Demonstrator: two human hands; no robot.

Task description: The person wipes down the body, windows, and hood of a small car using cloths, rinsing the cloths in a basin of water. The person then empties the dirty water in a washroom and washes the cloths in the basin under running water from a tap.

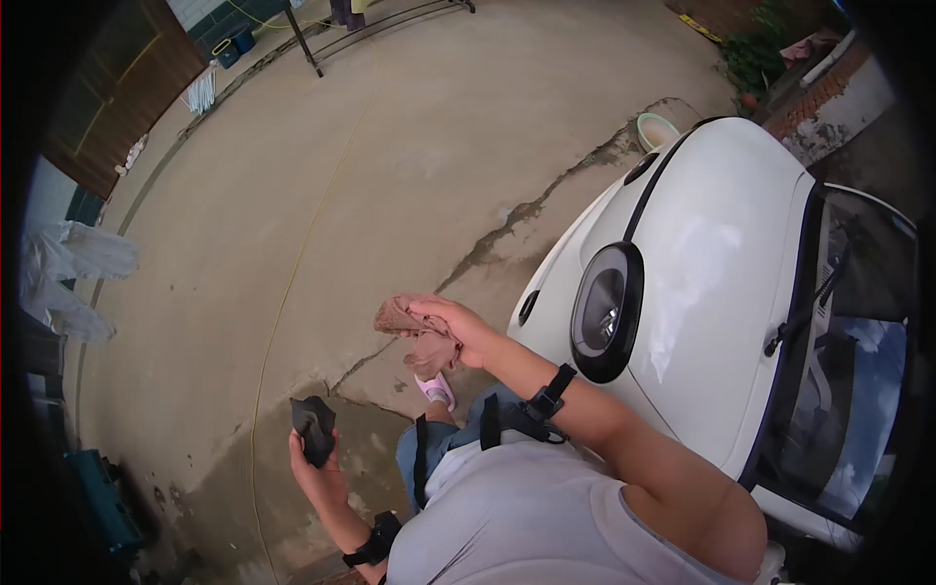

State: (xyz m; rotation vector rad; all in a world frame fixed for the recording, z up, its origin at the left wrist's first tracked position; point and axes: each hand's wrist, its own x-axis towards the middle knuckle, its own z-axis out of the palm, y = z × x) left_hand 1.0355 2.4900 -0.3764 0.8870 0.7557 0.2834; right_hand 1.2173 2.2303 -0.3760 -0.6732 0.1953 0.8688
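My right hand (471, 334) is closed around a crumpled pinkish-brown cloth (434, 349), held out in front of my body. Part of the cloth hangs below the fingers. Lower and to the left, my left hand (314, 480) grips a dark grey, folded piece (314, 429) that looks like cloth, though its exact kind is not clear. Close by my right arm stands a white car (702, 263), with its black-rimmed headlight (606, 312) facing outward. Neither hand touches the car.
A yellow hose or cord (310, 239) runs along the concrete. Beyond the car's front sits a pale green basin (656, 131). A metal rack (310, 49) stands at the back. Grey plastic sheeting (73, 273) hangs at left, above a teal box (105, 502). Wet ground lies near my feet.
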